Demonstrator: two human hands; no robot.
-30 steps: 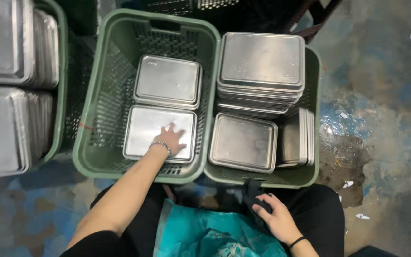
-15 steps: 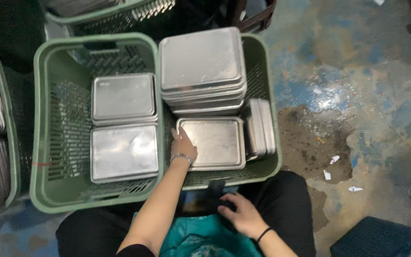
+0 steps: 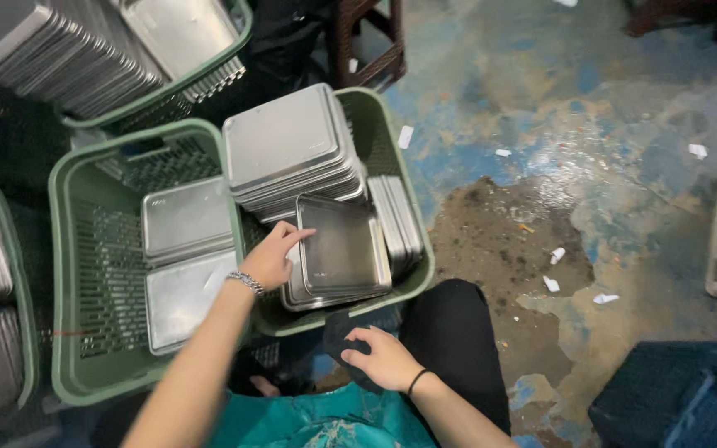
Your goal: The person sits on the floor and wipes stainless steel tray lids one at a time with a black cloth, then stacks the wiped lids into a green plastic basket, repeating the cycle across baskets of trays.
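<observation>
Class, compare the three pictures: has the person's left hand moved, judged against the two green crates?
Yes. The left hand has crossed from the tray in the left green crate to the top metal tray in the right green crate, fingers on its edge.
</observation>
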